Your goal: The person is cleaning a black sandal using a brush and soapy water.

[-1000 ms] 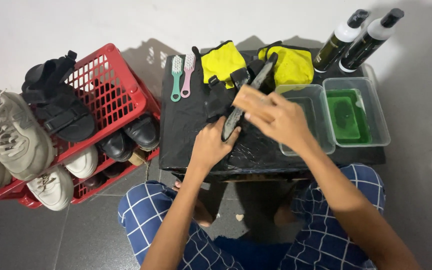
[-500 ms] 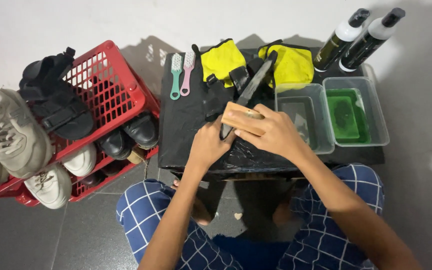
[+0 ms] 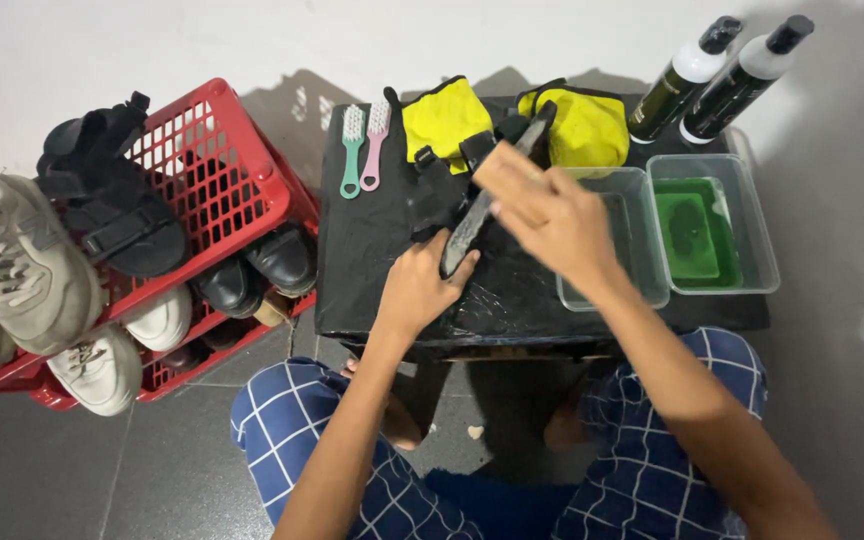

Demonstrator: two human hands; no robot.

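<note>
On a small black table (image 3: 372, 250) a black sandal (image 3: 467, 230) stands on its edge, sole side showing. My left hand (image 3: 417, 290) grips its near end. My right hand (image 3: 552, 220) holds a wooden brush (image 3: 497, 165) against the far part of the sandal. Behind the sandal lie two yellow pouches (image 3: 442, 120), partly hidden by my right hand and the sandal.
A green (image 3: 350, 150) and a pink brush (image 3: 374, 145) lie at the table's back left. Two clear tubs sit right, one with clear water (image 3: 642, 280), one with green liquid (image 3: 712, 225). Two spray bottles (image 3: 702, 75) stand behind them. A red crate (image 3: 222, 170) of shoes stands left.
My right hand moved the wooden brush along the sandal, toward me and then away to its far end. My left hand stayed on the near end.
</note>
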